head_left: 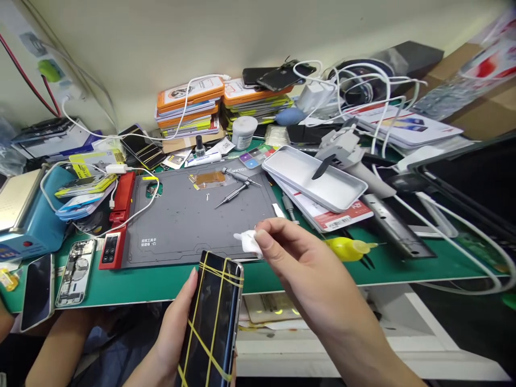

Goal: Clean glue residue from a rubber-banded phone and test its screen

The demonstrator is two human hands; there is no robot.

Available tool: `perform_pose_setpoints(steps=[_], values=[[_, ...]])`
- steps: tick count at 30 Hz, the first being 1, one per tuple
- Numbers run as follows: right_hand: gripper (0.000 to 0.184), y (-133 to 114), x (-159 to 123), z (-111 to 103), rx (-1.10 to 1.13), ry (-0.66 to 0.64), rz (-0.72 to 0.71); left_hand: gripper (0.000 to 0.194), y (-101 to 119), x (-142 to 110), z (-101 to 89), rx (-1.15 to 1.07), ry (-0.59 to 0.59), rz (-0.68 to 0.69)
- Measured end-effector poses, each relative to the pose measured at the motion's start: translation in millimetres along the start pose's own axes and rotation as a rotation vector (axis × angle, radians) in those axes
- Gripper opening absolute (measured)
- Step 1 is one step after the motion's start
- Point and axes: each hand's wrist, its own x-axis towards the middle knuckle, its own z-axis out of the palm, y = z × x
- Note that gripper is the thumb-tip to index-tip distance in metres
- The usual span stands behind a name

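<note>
A person sits or stands at a cluttered green worktop [133,288], both hands busy. The left hand [169,330] grips a dark phone [207,317], tilted, just off the near edge of the worktop. Its thumb lies along 1 side; I cannot see most of its other fingers, tucked behind. Yellow bands [209,352] wrap the phone lengthwise, across and on a slant.

The right hand [308,269] is raised to the right of the phone, thumb and forefinger closed on a crumpled white tissue [250,245]. The tissue is over the near edge of a grey mat [189,226], apart from the phone.

On the mat I see 2 screwdrivers [234,195] close together and, just left of them, a clear packet with an orange piece [208,179] inside. A red holder [122,209] runs down the mat's left side. Further left lie an opened phone [76,274], its insides showing, and a dark-screened phone [38,290]; below them is another person's forearm [62,349].

Behind the mat stand 2 stacks of boxes [189,110] and a white tub [244,133]. To the right are a white tray [314,177] and a yellow bottle [345,249] beside the right hand.
</note>
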Motion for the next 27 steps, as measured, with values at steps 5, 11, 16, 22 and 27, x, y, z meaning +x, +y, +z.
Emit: perform_pose_setpoints(steps=[5,11,16,22,27], values=[[0.024,-3,-11,6,0.087,-0.076,-0.029,0.069,2,0,-4.6,0.021,0.045,-0.005],[0.015,-3,-16,23,0.094,-0.200,-0.098,0.064,-11,6,7.2,-0.067,-0.192,0.026],[0.026,-5,-14,27,-0.014,-0.243,-0.021,0.050,-15,13,7.5,-0.096,-0.416,0.026],[0.039,6,-5,32,0.178,-0.195,0.138,0.030,-10,16,2.6,-0.200,-0.852,0.059],[0.028,1,-10,31,0.128,-0.105,-0.029,0.026,-16,17,2.2,-0.140,-0.735,0.050]])
